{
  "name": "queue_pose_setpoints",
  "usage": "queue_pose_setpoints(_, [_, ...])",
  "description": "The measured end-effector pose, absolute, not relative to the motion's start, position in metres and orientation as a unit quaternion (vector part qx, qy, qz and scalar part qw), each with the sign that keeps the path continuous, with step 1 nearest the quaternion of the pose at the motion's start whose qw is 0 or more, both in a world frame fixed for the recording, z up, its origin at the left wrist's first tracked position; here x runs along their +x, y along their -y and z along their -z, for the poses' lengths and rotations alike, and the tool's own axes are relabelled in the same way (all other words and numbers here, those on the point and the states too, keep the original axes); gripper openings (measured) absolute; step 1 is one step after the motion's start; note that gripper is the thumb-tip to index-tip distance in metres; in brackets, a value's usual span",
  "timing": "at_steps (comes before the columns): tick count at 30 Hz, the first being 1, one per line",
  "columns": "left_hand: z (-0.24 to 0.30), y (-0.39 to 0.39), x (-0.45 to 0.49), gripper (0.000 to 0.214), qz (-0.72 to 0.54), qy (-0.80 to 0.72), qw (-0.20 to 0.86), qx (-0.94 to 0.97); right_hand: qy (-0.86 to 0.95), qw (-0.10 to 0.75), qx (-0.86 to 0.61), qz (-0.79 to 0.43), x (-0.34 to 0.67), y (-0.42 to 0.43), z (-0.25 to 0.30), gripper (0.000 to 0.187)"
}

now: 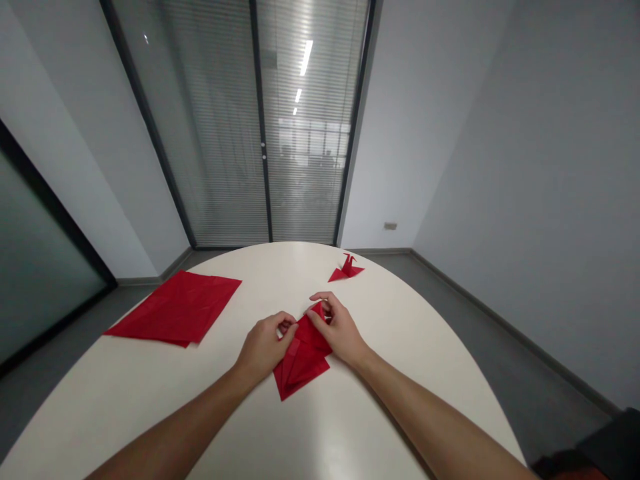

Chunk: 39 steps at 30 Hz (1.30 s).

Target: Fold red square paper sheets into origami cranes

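Observation:
A partly folded sheet of red paper (306,363) lies at the middle of the table, creased, with one corner pointing toward me. My left hand (267,343) pinches its upper left edge between thumb and fingers. On the upper right edge, my right hand (337,327) grips the paper, thumb on top and fingers curled at the far side. The fingers cover parts of both upper edges. Beyond my right hand stands a finished red paper crane (347,268) with its wings spread.
The round white table (400,347) fills the lower view. Large sheets of red paper (177,310) lie stacked at its left edge. Behind are glass panels with blinds (220,133) and a wall socket (391,226). A dark object (607,447) sits at the lower right.

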State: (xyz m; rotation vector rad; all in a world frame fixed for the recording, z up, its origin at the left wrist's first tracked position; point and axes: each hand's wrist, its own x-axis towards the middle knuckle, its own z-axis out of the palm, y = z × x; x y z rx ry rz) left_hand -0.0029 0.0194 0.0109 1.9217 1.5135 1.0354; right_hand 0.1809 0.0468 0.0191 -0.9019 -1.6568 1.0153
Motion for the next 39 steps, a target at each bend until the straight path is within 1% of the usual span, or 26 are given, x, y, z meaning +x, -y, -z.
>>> queue_pose_setpoints(7, [-0.013,-0.018,-0.003,0.018,-0.373,-0.553,0.228,0.709,0.670,0.467,-0.370,-0.443,0.181,-0.044,-0.021,0.030])
queue_pose_setpoints(13, [-0.014,-0.017,-0.003,0.021,-0.369,-0.553,0.227,0.712,0.677,0.466,-0.370,-0.434,0.182,-0.044,-0.022,0.027])
queue_pose_setpoints(17, [-0.016,-0.015,-0.004,0.020,-0.375,-0.549,0.224,0.713,0.690,0.463,-0.375,-0.411,0.182,-0.045,-0.023,0.020])
queue_pose_setpoints(25, [-0.016,-0.013,-0.005,0.018,-0.362,-0.562,0.220,0.710,0.683,0.466,-0.382,-0.413,0.179,-0.050,-0.022,0.032])
queue_pose_setpoints(31, [-0.014,-0.015,-0.009,0.017,-0.374,-0.607,0.205,0.671,0.676,0.458,-0.397,-0.420,0.181,-0.052,-0.019,0.028])
queue_pose_setpoints(33, [-0.012,-0.015,-0.011,0.016,-0.386,-0.616,0.207,0.655,0.680,0.455,-0.395,-0.417,0.182,-0.053,-0.017,0.029])
queue_pose_setpoints(36, [-0.011,-0.016,-0.011,0.012,-0.399,-0.619,0.211,0.643,0.692,0.446,-0.389,-0.412,0.183,-0.054,-0.013,0.034])
queue_pose_setpoints(39, [-0.011,-0.014,-0.009,0.008,-0.403,-0.609,0.217,0.647,0.699,0.433,-0.392,-0.412,0.184,-0.057,-0.010,0.031])
